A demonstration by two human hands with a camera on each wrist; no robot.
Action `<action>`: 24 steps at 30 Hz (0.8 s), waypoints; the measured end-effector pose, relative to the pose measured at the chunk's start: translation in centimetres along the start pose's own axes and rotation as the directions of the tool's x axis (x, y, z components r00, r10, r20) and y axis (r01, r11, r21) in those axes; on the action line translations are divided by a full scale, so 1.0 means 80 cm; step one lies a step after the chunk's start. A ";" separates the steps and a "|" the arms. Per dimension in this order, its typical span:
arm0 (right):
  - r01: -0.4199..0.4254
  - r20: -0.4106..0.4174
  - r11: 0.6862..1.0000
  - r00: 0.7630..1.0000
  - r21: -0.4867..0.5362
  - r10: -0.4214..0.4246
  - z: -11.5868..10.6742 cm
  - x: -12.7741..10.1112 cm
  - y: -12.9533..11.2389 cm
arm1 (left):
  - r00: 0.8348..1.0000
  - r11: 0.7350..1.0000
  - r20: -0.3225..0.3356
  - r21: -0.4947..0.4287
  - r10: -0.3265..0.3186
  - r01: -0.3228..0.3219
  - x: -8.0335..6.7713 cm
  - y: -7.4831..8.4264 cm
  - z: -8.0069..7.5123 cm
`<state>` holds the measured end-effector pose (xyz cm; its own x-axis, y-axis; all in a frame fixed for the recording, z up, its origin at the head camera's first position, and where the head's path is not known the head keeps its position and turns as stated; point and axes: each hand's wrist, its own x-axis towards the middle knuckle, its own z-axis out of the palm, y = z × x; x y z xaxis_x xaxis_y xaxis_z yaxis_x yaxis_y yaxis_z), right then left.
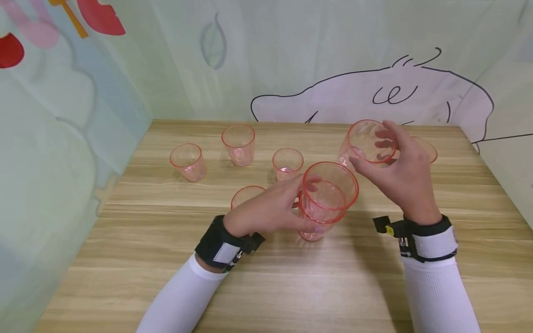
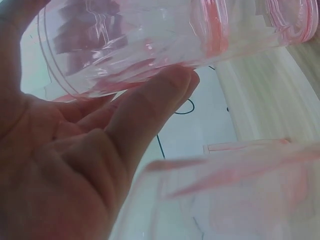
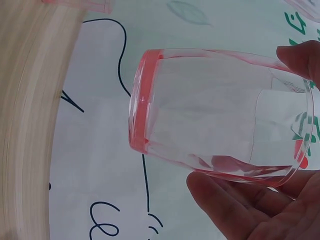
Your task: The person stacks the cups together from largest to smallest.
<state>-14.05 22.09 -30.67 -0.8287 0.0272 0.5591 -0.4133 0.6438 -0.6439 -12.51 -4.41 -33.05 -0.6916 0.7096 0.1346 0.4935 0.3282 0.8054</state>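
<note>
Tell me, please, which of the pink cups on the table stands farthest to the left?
The lone cup nearest the left wall, left of the back cup; no hand touches it.

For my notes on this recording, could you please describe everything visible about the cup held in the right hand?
The cup in the right hand is a clear tumbler tinted pink-red, plastic by the look of it, with a thicker red rim and faintly faceted walls. It looks empty. The right hand holds it above the wooden table, tilted, its open mouth facing the head camera. Fingers curl round its far side, the thumb on the near wall. It sits just beyond the stacked cups in the left hand; contact between them is unclear.
</note>
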 end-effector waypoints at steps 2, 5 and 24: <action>0.021 -0.016 1.000 1.000 0.003 -0.021 0.000 0.001 0.000 | 1.000 1.000 0.002 0.005 0.002 -0.002 0.000 0.000 0.000; 0.057 -0.046 0.998 0.997 0.004 -0.056 0.000 0.002 0.000 | 1.000 1.000 0.003 0.020 -0.001 0.001 0.000 0.000 -0.001; 0.009 -0.085 0.991 0.996 0.132 0.002 -0.010 -0.001 -0.022 | 1.000 0.998 -0.017 0.055 -0.016 0.017 -0.002 0.002 0.001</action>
<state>-12.97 21.61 -29.16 -0.7945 0.0934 0.6000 -0.4669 0.5377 -0.7020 -12.29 -4.45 -33.00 -0.7084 0.6935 0.1314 0.5098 0.3739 0.7748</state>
